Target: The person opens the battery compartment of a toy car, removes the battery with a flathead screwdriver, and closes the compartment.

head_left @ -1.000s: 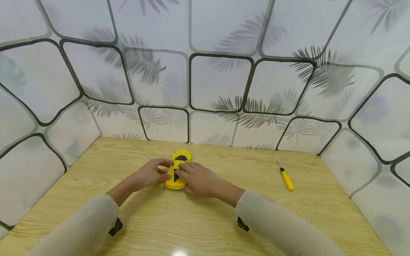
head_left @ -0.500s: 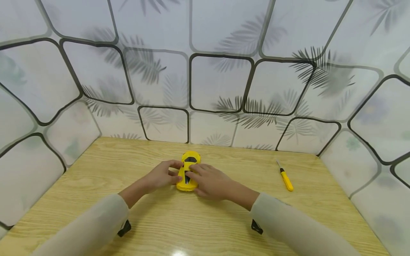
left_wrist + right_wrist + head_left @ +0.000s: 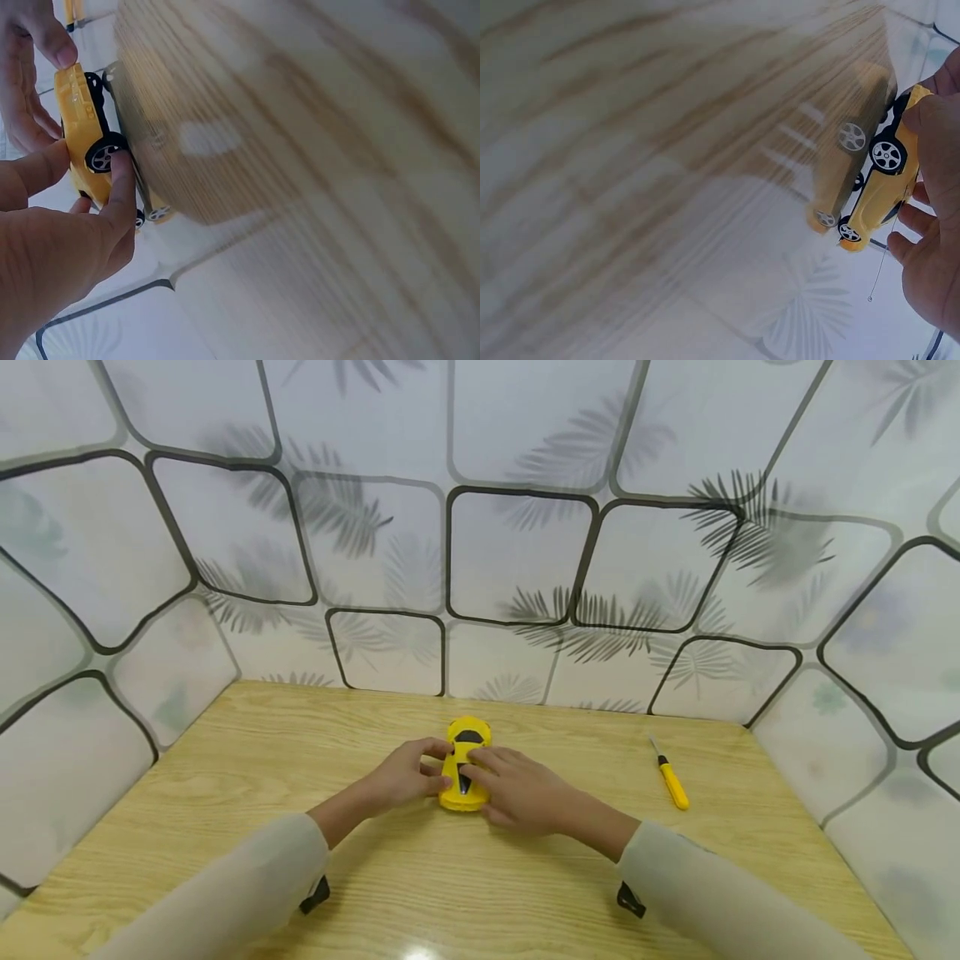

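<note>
A yellow toy car (image 3: 467,750) with black windows sits between both hands, wheels down at the wooden tabletop. My left hand (image 3: 401,777) pinches its left side near the back; in the left wrist view the thumb (image 3: 122,180) lies on a silver-spoked rear wheel (image 3: 105,154) and a fingertip on the upper body. From the right, my right hand (image 3: 528,792) holds the car, fingers over the roof and thumb at the tail. The right wrist view shows the car's right side (image 3: 879,196) and its reflection in the glossy table.
To the right lies a small screwdriver (image 3: 673,783) with a yellow handle and thin metal shaft. Patterned white walls (image 3: 510,656) close off the wooden table (image 3: 480,893) at the back and both sides.
Both hands and the toy car have moved together to the right across the table, keeping the same hold. The screwdriver stays where it was.
</note>
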`<state>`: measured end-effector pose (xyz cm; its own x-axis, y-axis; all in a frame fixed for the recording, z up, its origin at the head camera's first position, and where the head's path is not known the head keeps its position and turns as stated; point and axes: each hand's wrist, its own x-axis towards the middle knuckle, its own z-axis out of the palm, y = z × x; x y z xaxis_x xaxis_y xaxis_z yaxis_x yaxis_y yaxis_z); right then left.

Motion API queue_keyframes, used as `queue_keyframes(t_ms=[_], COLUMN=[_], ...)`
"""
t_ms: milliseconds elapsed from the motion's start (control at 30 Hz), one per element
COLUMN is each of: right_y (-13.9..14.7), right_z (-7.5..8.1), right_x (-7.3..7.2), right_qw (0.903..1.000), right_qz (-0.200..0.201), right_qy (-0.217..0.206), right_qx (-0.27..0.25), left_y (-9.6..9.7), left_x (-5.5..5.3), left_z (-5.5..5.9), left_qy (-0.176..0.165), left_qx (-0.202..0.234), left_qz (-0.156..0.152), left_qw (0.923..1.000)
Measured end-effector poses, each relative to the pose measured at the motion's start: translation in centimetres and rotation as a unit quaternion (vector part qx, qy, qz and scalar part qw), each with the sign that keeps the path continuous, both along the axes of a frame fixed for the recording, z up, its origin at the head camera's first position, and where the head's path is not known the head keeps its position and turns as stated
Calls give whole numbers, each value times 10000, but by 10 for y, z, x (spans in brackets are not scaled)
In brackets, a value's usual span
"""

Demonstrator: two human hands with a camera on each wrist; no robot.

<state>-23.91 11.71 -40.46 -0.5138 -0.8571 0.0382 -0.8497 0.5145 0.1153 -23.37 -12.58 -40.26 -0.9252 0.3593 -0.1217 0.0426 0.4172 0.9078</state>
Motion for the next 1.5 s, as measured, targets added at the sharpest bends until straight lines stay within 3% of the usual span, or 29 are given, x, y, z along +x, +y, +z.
queue_keyframes(t_ms=[600, 900, 1500], right_y=[37, 51, 55], right_z=[-1, -4, -3], right_x=[2, 8, 11], right_qw=[9997, 9991, 9987], right_qz=[-33, -79, 51], right_qy=[-104, -100, 59], right_qx=[-231, -396, -503], left_y=[36, 50, 56], left_x=[-1, 4, 6], left_z=[-3, -1, -4], left_qy=[100, 26, -33], left_qx=[-59, 14, 92], left_qz=[-38, -167, -28], left_qw=[9999, 9999, 9999])
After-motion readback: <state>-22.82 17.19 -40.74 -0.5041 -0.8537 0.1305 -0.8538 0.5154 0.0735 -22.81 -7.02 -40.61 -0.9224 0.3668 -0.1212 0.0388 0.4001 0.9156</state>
